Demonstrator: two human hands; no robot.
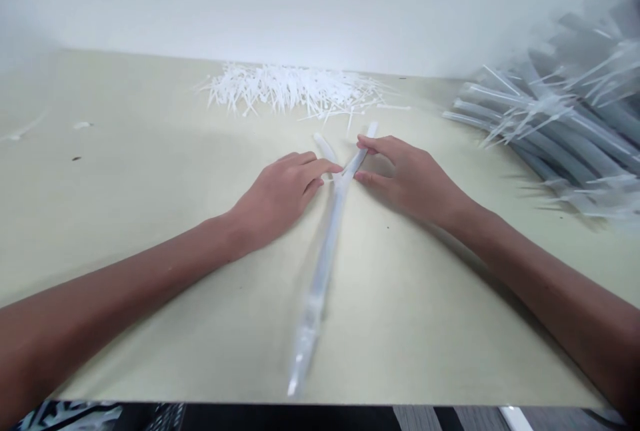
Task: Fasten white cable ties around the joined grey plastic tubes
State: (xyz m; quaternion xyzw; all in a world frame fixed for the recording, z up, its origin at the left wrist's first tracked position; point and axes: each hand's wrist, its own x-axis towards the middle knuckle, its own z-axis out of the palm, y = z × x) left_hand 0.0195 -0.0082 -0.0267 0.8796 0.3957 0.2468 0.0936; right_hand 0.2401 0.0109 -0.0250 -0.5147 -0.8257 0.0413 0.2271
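At the far left of the pale table (425, 311), a thin whitish strip (17, 134) lies near the edge of the view, and it looks blurry. Just to the right of it are a small white scrap (83, 125) and, a bit nearer, a tiny dark speck (76, 158). Next comes the left hand (283, 194), low over the table with its palm down. Its pointing finger touches the spot where a long clear bag (327, 251) splits in two. A thin white bit (327, 181) pokes out by the thumb, but I cannot tell if this hand's grip is pinching it. The bag lies in the middle of the table, like a letter Y, with its long leg coming down to the near edge and its two short tails pointing away. Behind it, by the white wall (300, 4), is a big messy heap of white ties (295, 90). The right hand (417, 178) has its grip on the right tail of the bag, holding it with finger and thumb. Far to the right is a pile of gray tubes (565, 134), with white ties lying across them.
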